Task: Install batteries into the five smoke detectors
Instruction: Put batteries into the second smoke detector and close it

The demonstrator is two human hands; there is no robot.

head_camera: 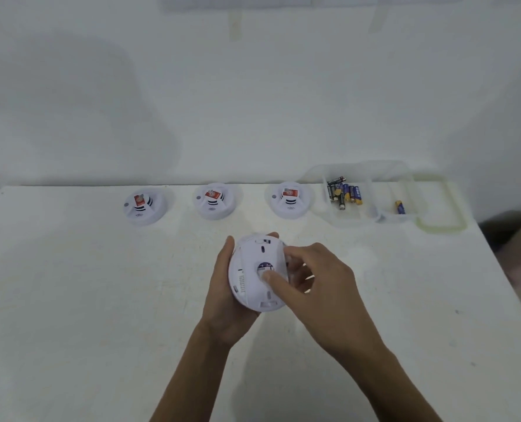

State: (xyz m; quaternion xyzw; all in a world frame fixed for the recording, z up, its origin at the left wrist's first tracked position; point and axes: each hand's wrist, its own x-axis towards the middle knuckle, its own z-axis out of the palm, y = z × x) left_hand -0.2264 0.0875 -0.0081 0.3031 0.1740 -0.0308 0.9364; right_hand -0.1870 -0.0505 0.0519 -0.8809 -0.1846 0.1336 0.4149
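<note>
My left hand (pixel 222 296) grips a white smoke detector (pixel 257 287) above the table's middle, its back side turned up towards me. My right hand (pixel 311 278) lies on that back from the right, thumb pressing near the round label at its centre, fingers curled round its right rim. Three more white detectors with red stickers stand face up in a row near the far edge: left (pixel 143 207), middle (pixel 213 201), right (pixel 289 199). Several loose batteries (pixel 344 193) lie in a clear plastic box (pixel 317 178), and one single battery (pixel 400 207) lies in its right part.
The white table (pixel 85 300) ends at a white wall behind the detectors. The box's clear lid with a green rim (pixel 444 228) lies beside the box at the far right. The table's right edge runs diagonally past it, with dark floor beyond.
</note>
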